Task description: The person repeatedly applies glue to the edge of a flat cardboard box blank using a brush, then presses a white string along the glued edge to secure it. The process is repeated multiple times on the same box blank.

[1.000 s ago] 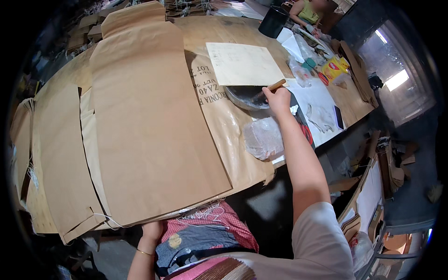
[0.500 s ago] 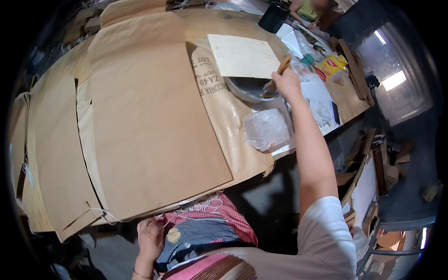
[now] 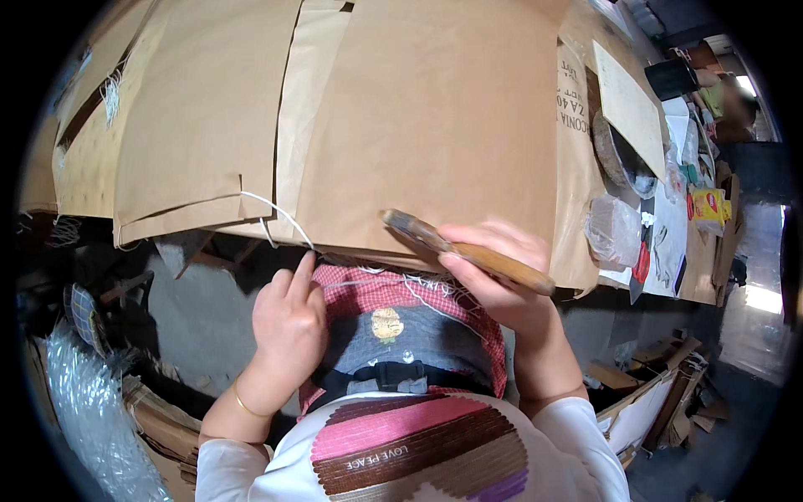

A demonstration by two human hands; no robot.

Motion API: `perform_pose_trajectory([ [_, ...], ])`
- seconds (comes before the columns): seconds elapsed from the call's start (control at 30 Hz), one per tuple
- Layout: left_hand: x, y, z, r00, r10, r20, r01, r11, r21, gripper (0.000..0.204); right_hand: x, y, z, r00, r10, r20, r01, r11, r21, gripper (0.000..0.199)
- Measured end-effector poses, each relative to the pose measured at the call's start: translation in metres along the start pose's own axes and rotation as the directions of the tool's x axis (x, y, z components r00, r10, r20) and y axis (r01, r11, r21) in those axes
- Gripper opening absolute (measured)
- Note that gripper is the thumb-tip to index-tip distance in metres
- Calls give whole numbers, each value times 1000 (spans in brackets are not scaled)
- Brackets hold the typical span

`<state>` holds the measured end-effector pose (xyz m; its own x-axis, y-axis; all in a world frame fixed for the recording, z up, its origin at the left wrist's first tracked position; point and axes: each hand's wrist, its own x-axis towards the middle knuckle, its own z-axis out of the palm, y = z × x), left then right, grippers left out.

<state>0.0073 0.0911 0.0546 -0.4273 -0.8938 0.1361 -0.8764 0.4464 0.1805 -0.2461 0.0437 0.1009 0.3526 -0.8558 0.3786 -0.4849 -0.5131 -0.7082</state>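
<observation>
In my right hand (image 3: 493,268) I grip a wooden-handled brush (image 3: 468,251), its darkened tip over the near part of a large brown paper sheet (image 3: 418,125). The fingers of my left hand (image 3: 293,314) are closed on a white cord (image 3: 284,217) at the table's front edge. That cord loops up through a slit at the lower edge of a brown paper piece (image 3: 192,117) on the left. More loose white strings lie across my lap, over the red checked cloth (image 3: 368,289).
On the right stand a bowl (image 3: 609,155) partly covered by a pale board (image 3: 627,100), a plastic-wrapped bundle (image 3: 612,230), a red-handled tool (image 3: 641,263) and a yellow packet (image 3: 709,205). Another person (image 3: 728,105) is at the far right. Clear plastic (image 3: 92,410) lies at lower left.
My right hand has come back from the bowl to the front of the brown sheet, bringing the brush. My left hand has risen to the table edge and grips the cord. The view has swung left.
</observation>
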Motion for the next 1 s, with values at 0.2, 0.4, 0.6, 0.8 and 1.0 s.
perform_pose_trajectory([
  [0.2, 23, 1, 12, 998, 53, 29, -54, 998, 34, 13, 21, 7, 30, 984, 134, 122, -139, 990, 36, 11],
  [0.4, 22, -2, 18, 997, 67, 28, -68, 997, 30, 14, 22, -14, 37, 976, 209, 57, -215, 964, 154, 10],
  [0.6, 22, -2, 26, 997, 74, 18, -75, 995, 70, 14, 2, 4, 24, 846, 532, -36, -514, 832, 208, 6],
  [0.8, 24, 3, 22, 997, 37, 65, -41, 997, 70, 11, -53, 42, -39, 800, 554, -231, -590, 797, -131, 14],
  [1.0, 30, 11, 22, 998, 49, 41, -51, 997, 56, 9, -43, 40, -40, 855, 437, -279, -518, 696, -498, 14],
])
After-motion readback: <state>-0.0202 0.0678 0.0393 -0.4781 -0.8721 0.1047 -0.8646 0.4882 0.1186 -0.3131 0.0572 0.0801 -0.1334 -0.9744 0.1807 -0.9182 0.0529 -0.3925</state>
